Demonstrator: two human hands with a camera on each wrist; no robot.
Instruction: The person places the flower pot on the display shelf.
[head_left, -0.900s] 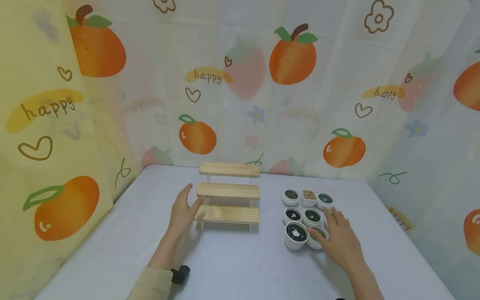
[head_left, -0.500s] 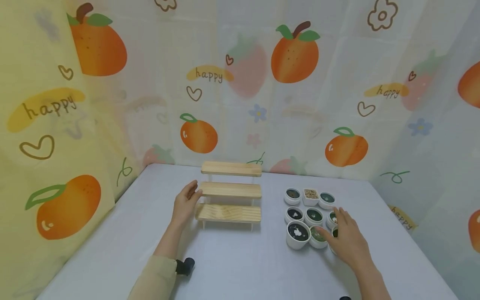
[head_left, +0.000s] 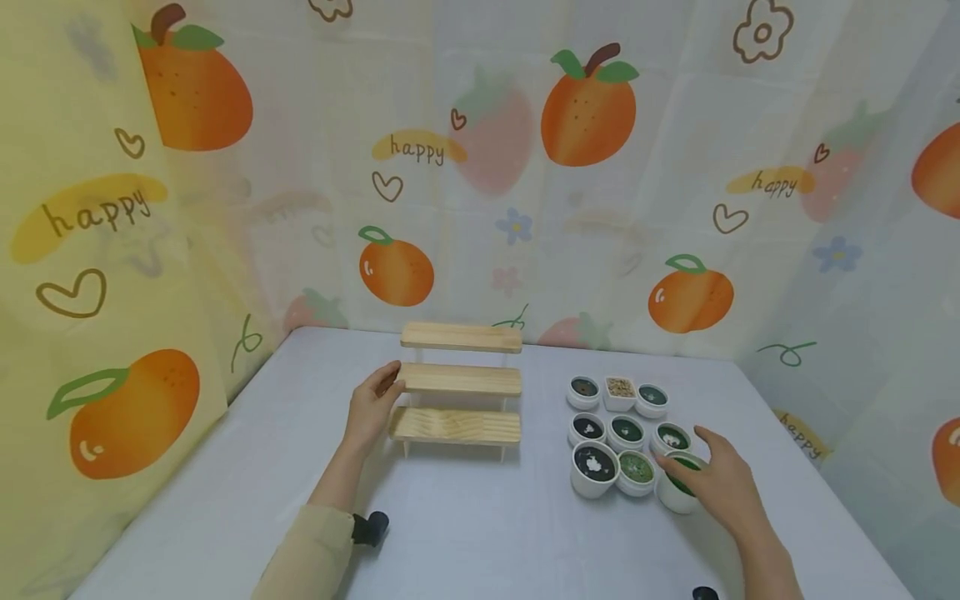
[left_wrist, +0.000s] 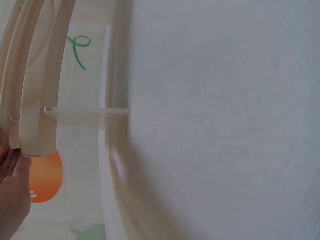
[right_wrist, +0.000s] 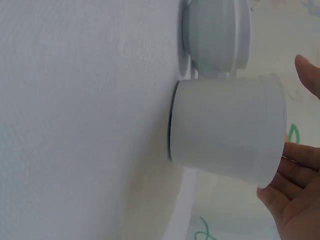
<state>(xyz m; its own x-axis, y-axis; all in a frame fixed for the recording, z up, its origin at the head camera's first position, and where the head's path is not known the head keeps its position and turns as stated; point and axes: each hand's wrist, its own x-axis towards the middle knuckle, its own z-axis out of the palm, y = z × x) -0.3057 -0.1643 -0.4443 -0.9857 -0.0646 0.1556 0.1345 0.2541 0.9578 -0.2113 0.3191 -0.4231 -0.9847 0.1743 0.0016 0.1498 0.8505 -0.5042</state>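
Observation:
A wooden shelf (head_left: 459, 427) with three stepped boards on clear legs stands on the table. My left hand (head_left: 370, 410) is at its left end, fingertips right at the end of the middle board; in the left wrist view the thumb lies by the board end. On the right, white pots with dark or green tops stand in rows. My right hand (head_left: 722, 485) reaches over the front right white pot (head_left: 677, 500), thumb and index finger spread apart. In the right wrist view the pot (right_wrist: 225, 125) stands on the table, with fingers close by its rim and the thumb apart from it.
Beside that pot are a green-topped pot (head_left: 636, 472) and a taller dark-topped pot (head_left: 595, 472). A square pot (head_left: 619, 395) with pale grains is in the back row. A fruit-print curtain (head_left: 480, 250) hangs behind the white table (head_left: 480, 525).
My right hand has shifted right and towards me, uncovering the pots at the right. My left hand's fingers have drawn in, the thumb moving up from the lowest board to the middle one.

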